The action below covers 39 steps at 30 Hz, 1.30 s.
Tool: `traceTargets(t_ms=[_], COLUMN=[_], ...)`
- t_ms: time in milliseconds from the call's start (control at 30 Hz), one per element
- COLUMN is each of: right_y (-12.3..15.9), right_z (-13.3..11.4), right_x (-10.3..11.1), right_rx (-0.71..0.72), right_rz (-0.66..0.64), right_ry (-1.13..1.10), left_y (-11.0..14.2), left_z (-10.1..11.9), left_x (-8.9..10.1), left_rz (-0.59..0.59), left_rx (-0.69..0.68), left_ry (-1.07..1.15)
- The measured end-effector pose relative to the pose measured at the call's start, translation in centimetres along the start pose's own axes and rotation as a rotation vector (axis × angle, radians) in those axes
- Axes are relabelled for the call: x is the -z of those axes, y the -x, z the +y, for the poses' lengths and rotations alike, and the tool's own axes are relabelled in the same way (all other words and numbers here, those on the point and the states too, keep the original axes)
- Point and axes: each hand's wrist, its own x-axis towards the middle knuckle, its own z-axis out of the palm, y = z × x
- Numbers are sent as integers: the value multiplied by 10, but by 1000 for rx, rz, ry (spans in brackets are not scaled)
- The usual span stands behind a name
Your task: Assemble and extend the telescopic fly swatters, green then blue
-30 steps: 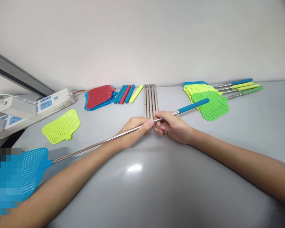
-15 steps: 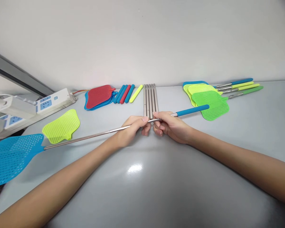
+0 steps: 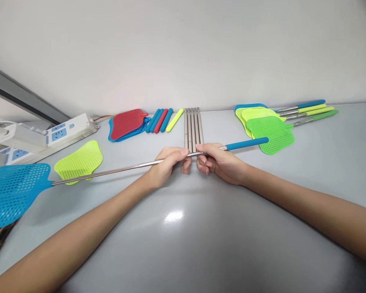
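Now we note left hand (image 3: pixel 167 162) and right hand (image 3: pixel 218 160) fingers pinching blue fly swatter (image 3: pixel 15 193) rod above steel rods (image 3: pixel 192 128); head has risen since earlier, rod levelled.

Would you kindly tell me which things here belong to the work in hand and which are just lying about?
In hand:
- left hand and right hand, both gripping the blue mesh fly swatter with extended metal rod

Lying about:
- row of bare metal rods
- loose yellow-green mesh swatter head
- white power strip

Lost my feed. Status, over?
Left hand, right hand both gripping blue fly swatter's extended rod. Spare rods just beyond hands.
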Motion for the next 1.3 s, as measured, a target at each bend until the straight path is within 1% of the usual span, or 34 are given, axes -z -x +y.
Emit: traceTargets(t_ms=[567, 1300], right_y=[0, -2], right_z=[0, 2], right_x=[0, 1], right_rx=[9, 22], right_rz=[32, 27], right_ry=[-53, -61], left_y=[0, -1], left_z=[0, -1], left_x=[-1, -3], left_rz=[3, 4], left_rx=[2, 32], left_ry=[-14, -133])
